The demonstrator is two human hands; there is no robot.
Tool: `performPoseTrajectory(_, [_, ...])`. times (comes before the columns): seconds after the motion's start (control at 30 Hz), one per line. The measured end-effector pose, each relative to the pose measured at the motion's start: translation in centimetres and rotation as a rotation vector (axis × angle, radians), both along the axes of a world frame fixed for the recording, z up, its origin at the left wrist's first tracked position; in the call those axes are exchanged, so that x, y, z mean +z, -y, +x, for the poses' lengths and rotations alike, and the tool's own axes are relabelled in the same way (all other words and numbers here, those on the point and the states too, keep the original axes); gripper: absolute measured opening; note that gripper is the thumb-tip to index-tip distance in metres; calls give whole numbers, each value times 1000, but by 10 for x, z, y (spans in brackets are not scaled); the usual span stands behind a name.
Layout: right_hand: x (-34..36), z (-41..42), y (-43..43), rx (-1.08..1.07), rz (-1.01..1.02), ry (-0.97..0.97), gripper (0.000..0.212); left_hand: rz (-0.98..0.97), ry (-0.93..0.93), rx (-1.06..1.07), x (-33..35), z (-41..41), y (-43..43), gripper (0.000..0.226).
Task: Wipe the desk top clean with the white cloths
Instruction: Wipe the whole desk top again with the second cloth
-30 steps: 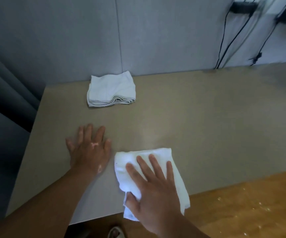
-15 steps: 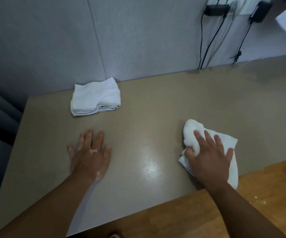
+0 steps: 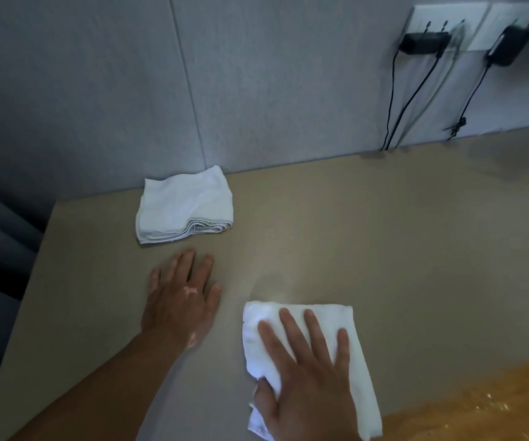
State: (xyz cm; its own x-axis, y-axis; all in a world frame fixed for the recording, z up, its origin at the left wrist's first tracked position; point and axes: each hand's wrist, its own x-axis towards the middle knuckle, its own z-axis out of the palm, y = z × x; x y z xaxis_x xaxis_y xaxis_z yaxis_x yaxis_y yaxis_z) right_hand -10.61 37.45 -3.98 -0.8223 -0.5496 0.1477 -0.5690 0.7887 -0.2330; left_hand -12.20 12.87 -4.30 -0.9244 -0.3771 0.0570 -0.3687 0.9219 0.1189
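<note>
Grey wall panels back beige desk top.

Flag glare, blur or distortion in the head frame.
Head view: dim, bluish light; glare patch on the desk top just beyond the white cloth under the right hand; black adapter top right motion-smeared; wide-angle tilts the wall seam.

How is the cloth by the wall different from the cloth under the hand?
The far cloth is folded in thick layers; the near cloth lies spread thin. The far cloth sits untouched; the right hand presses the near cloth. Both are white and on the desk top.
</note>
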Motion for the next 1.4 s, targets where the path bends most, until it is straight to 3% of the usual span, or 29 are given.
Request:
performPoseTrajectory(0.2, [5, -68, 30, 3, 46, 77, 72, -26, -75, -194, 2, -28, 3, 49])
performPoseTrajectory(0.47, [13, -170, 83, -31, 114, 161, 64, -1, -205, -303, -4, -62, 10, 44])
performPoseTrajectory(0.63, [21, -216, 119, 5, 138, 219, 71, 14, -105, -271, -1, -67, 9, 49])
performPoseTrajectory(0.77, [23, -246, 141, 48, 153, 216, 68, 15, -19, -224, -3, -68, 9, 65])
performPoseTrajectory(1.0, [21, -280, 150, 49, 111, 215, 60, 32, -4, -239, -5, -69, 10, 69])
performPoseTrajectory(1.2, [21, -323, 106, -139, 88, 220, 68, 21, 5, -240, -6, -70, 12, 69])
performPoseTrajectory(1.4, [14, -350, 66, -350, 64, 209, 60, 14, -8, -234, -7, -72, 10, 69])
